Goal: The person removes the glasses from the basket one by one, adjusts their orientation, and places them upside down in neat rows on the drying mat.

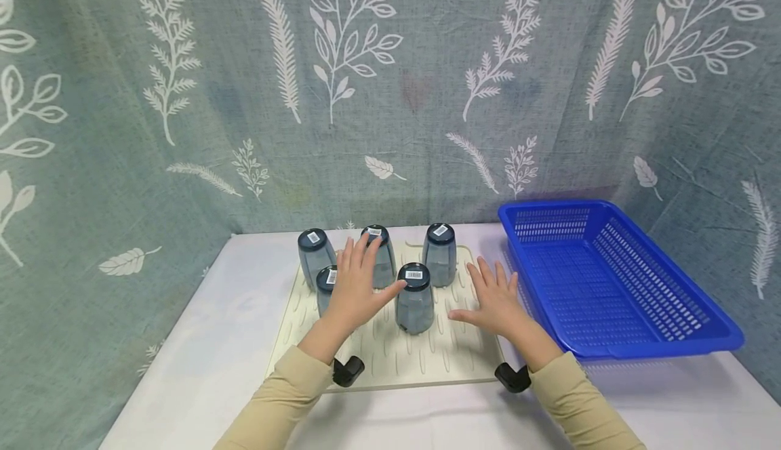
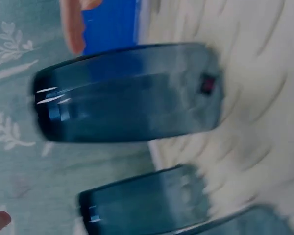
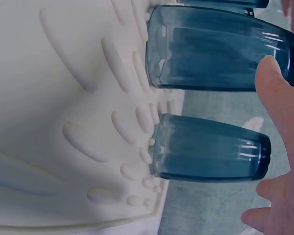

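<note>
Several blue-tinted glass tumblers stand upside down on a cream ribbed drying mat (image 1: 390, 362), with white stickers on their bases. My left hand (image 1: 356, 291), fingers spread, is over the left part of the mat; it partly hides a front-left tumbler (image 1: 323, 301). Its thumb tip overlaps the base of the front-middle tumbler (image 1: 415, 311). My right hand (image 1: 495, 304) is held to the right of that tumbler, fingers spread and nothing in them. Its thumb (image 3: 279, 95) overlaps a tumbler (image 3: 210, 49) in the right wrist view. Behind are a back-right tumbler (image 1: 439, 263) and two others.
A blue slotted plastic basket (image 1: 628, 352) stands on the right side of the white table (image 1: 201, 341), close beside my right hand. A green-grey leaf-patterned cloth (image 1: 390, 145) hangs behind the table and along its sides.
</note>
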`<state>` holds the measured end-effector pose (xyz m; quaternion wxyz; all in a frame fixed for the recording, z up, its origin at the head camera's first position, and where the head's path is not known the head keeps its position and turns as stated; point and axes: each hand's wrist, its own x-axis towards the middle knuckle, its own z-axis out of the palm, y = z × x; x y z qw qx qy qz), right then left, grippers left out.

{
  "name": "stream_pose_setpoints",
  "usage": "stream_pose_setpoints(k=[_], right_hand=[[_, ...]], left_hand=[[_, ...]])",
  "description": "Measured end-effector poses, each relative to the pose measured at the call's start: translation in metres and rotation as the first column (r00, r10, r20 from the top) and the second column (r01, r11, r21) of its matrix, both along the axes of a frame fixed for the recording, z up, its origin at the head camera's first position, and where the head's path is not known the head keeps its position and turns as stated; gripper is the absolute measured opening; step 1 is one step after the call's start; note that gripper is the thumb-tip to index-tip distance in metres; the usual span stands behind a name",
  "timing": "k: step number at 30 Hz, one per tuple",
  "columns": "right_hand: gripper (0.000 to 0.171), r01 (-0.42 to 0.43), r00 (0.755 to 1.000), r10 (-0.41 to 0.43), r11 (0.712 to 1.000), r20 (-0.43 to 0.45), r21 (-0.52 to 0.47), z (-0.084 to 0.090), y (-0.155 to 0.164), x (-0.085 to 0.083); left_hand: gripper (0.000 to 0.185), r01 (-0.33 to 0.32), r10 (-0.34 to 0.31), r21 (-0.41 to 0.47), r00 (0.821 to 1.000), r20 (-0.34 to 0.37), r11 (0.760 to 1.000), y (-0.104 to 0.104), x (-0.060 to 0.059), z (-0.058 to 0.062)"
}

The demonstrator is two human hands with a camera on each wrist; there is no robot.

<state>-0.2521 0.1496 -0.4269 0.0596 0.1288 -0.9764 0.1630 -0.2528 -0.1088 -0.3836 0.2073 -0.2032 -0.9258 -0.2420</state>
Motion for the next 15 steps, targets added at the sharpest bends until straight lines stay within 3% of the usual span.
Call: stream_pose_setpoints(k=[7, 15], right_hand=[[0.1, 0.002, 1.0, -0.002, 1.0, -0.014, -0.001, 0.003, 0.001, 0.0], [0.1, 0.004, 1.0, -0.004, 1.0, -0.012, -0.003, 0.001, 0.001, -0.004]], left_hand=[[0.084, -0.099, 0.093, -0.144, 0.995, -0.045, 0.985, -0.023, 0.005, 0.031], [0.089, -0.177, 0.179, -0.294, 0.984, -0.019, 0.939, -0.054, -0.001, 0.039]])
